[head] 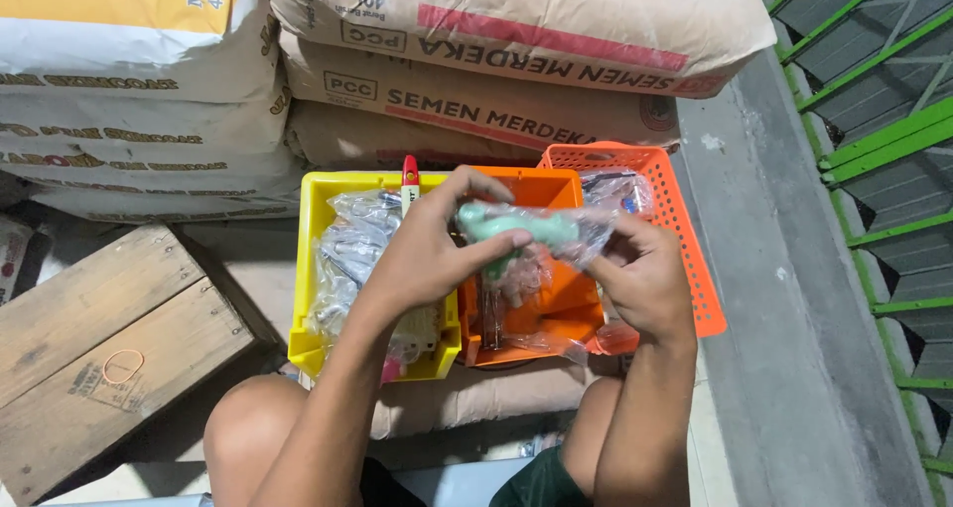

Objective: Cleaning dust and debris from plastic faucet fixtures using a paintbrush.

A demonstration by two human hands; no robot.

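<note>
Both hands hold a clear plastic bag with a green fitting inside, raised over the bins. My left hand pinches the bag's left end with thumb and fingers. My right hand grips its right end from below. Under the hands stands an orange bin with more bagged small parts. To its left a yellow bin is filled with clear bags of metal parts.
An orange mesh basket stands behind the right hand. Stacked brown and white sacks rise at the back. A wooden crate with a rubber band on it lies at left. A concrete ledge and green railing run along the right.
</note>
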